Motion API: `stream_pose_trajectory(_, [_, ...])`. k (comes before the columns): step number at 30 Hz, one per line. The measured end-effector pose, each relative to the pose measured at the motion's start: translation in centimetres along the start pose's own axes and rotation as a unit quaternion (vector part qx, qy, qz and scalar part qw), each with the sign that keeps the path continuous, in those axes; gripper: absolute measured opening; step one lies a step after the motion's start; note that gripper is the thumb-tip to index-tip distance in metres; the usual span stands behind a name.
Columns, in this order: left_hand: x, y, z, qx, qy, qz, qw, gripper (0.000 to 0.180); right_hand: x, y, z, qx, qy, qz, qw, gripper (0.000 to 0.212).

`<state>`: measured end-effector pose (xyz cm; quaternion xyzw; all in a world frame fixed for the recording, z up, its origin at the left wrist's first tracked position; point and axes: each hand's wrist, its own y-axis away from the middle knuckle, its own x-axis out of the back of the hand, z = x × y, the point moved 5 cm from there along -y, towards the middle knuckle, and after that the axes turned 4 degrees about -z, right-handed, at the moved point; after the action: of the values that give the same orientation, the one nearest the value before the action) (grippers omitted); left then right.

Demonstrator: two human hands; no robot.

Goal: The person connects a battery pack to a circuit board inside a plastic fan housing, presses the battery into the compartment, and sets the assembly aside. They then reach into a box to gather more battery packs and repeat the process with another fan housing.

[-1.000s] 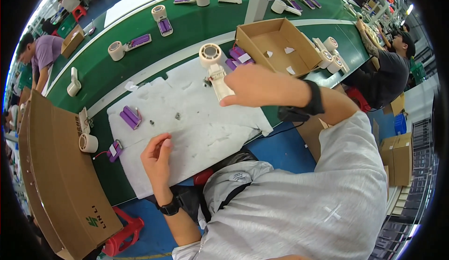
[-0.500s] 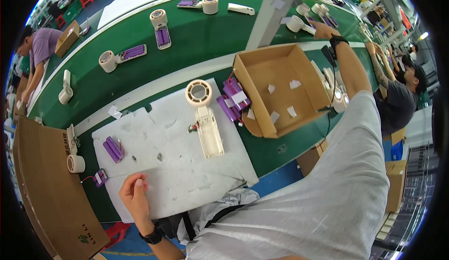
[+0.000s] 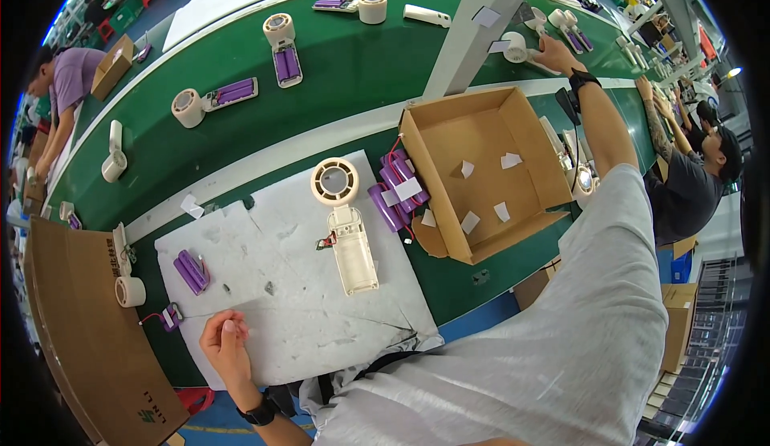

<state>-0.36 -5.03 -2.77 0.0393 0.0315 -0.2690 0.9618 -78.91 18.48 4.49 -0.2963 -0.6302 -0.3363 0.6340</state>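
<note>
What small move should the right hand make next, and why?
Probably, the right hand should close on the cream fan beside the grey post: its fingers are at the handle, though contact is unclear. The left hand, apparently empty, is over the white mat.

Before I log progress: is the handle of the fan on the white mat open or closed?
Open: the fan handle lies with its hollow inside facing the camera, no cover over it.

Blue floor (image 3: 484, 318) shows past the green worktop's (image 3: 453, 295) near edge, a grey post (image 3: 469, 41) rises at its far edge, and a red stool (image 3: 195, 399) stands by its near-left corner.
</note>
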Motion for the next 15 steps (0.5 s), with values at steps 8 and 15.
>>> stream_pose_trajectory(8, [-0.4, -0.8, -0.9, 0.020, -0.036, -0.002, 0.999, 0.016, 0.9, 3.8, 2.6, 0.098, 0.022, 0.060, 0.993, 0.039])
stream_pose_trajectory(15, [-1.0, 0.4, 1.3, 0.020, -0.058, -0.021, 0.998, 0.014, 11.6, 19.4, -0.8, 0.087, -0.322, 0.116, 0.936, 0.065])
